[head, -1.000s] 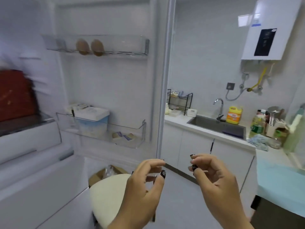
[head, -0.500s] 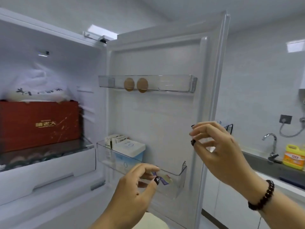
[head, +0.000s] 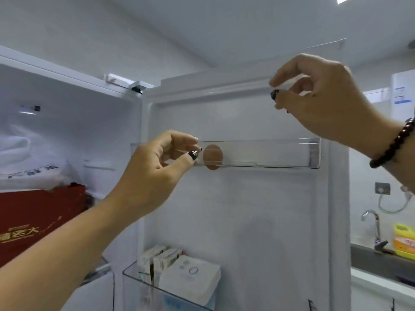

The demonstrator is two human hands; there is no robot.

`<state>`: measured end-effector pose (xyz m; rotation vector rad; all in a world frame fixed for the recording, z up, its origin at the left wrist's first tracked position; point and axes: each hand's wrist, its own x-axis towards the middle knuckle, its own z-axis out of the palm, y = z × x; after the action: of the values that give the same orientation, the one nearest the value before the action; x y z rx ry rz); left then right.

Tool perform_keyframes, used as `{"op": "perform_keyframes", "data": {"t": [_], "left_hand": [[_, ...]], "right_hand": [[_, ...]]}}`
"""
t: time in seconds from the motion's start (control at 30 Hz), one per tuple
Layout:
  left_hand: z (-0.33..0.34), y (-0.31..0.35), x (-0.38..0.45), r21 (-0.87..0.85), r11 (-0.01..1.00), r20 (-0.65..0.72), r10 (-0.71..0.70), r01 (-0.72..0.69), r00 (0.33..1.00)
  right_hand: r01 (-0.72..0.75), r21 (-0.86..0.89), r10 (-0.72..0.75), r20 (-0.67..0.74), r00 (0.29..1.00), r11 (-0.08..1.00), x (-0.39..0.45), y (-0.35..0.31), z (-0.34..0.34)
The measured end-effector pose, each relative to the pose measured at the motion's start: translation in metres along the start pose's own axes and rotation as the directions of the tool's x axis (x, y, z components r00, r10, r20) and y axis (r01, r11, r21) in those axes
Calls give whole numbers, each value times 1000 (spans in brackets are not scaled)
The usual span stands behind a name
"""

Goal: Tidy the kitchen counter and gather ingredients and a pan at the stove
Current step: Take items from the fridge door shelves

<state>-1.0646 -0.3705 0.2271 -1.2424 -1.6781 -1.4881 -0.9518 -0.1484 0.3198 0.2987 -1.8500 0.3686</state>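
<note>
One brown egg [head: 212, 156] is sitting in the fridge door's top clear shelf [head: 265, 153], the left hand [head: 157, 167] is pinching narrowly just beside it, the empty right hand [head: 318, 97] is hovering half-curled above, risking a cracked egg through fumbling.

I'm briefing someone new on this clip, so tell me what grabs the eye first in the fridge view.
Two raised hands dominate: the left hand pinches at the left end of the clear upper door shelf, beside a brown egg, while the right hand, with a dark bead bracelet, hovers near the door's top edge. A red box sits inside the fridge at lower left.
</note>
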Motion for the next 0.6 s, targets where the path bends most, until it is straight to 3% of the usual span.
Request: {"op": "perform_keyframes", "data": {"t": [0.07,0.13,0.23,0.3,0.37,0.4,0.5,0.6], "left_hand": [[-12,-10,29,-9,999,-12,36,-36,999],[-20,-21,57,35,999,20,40,-40,999],[-24,-40,94,151,989,96,-7,-8,995],[-24,-52,116,218,976,111,-44,19,993],[-25,-57,134,280,955,212,-157,94,965],[-28,-59,142,314,939,314,-244,142,918],[-34,-61,157,462,866,571,-456,193,683],[-33,-66,164,509,849,655,-491,146,574]], "right_hand": [[-48,-36,50,74,996,998,23,-2,15],[-114,-109,138,246,960,988,41,-3,33],[-203,-194,274,494,825,960,57,-3,61],[-220,-233,318,590,743,947,65,-1,78],[-255,-251,357,662,659,934,69,1,88],[-272,-266,379,695,610,925,70,2,93],[-291,-320,429,752,501,901,71,5,105],[-319,-344,459,775,434,883,73,5,110]]}}
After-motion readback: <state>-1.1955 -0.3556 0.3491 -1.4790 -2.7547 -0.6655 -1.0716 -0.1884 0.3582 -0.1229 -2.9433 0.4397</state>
